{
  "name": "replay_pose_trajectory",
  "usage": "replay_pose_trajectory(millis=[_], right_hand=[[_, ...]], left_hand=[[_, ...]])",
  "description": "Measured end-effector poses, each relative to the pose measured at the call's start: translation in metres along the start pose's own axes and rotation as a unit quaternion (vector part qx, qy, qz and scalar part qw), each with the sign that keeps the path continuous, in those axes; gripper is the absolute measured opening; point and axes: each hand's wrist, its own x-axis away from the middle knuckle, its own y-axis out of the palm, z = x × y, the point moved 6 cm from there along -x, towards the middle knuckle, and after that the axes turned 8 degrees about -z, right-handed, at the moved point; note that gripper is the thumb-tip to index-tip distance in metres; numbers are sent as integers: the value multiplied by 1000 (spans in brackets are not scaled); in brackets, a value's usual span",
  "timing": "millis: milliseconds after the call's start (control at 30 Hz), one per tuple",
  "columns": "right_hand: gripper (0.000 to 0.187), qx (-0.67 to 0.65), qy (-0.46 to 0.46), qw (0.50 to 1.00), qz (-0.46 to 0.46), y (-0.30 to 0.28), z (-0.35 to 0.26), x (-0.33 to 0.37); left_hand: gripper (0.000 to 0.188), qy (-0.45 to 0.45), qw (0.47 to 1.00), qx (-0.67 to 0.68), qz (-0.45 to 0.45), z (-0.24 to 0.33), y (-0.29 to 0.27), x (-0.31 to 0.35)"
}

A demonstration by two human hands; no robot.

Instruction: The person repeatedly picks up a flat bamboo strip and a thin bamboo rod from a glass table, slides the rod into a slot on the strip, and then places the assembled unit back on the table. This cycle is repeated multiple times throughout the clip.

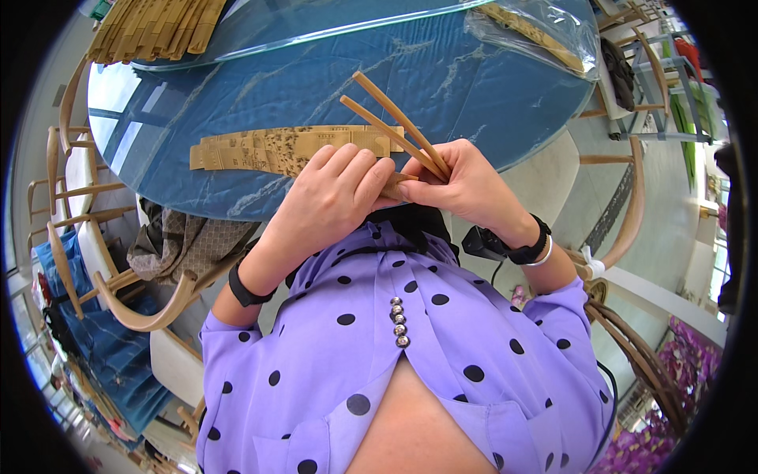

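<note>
Near the table's front edge, my right hand is closed on a pair of wooden chopsticks, which point up and to the left with their ends apart. My left hand meets it, fingers curled and pressed together on a brown paper chopstick sleeve, a small part of which shows between the two hands. Beyond the left hand, a fanned row of printed brown paper sleeves lies on the blue tabletop. My fingers hide part of that row.
A heap of sleeved chopsticks lies at the far left by a glass turntable. A clear plastic bag with brown sleeves lies far right. Wooden chairs stand around, one with a patterned grey-brown cloth item.
</note>
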Motion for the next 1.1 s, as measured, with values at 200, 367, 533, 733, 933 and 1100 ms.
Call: replay_pose_trajectory(millis=[200, 367, 533, 733, 933, 1100], right_hand=[[13, 34, -5, 999, 15, -1, -2, 2], [18, 67, -13, 997, 35, -3, -3, 4], [23, 84, -26, 995, 43, -3, -8, 4], [41, 258, -122, 952, 110, -17, -34, 25], [32, 509, -234, 793, 242, -24, -58, 61], [31, 640, -295, 656, 268, -20, -63, 74]], left_hand=[[36, 8, 1000, 12, 17, 0, 0, -1], [32, 8, 1000, 18, 2, 2, -2, -3], [34, 10, 1000, 26, 11, 0, 0, -3], [45, -37, 999, 22, 3, -15, -8, 2], [49, -59, 997, 25, 41, -24, -15, 8], [47, -77, 995, 58, 29, -29, -17, 9]])
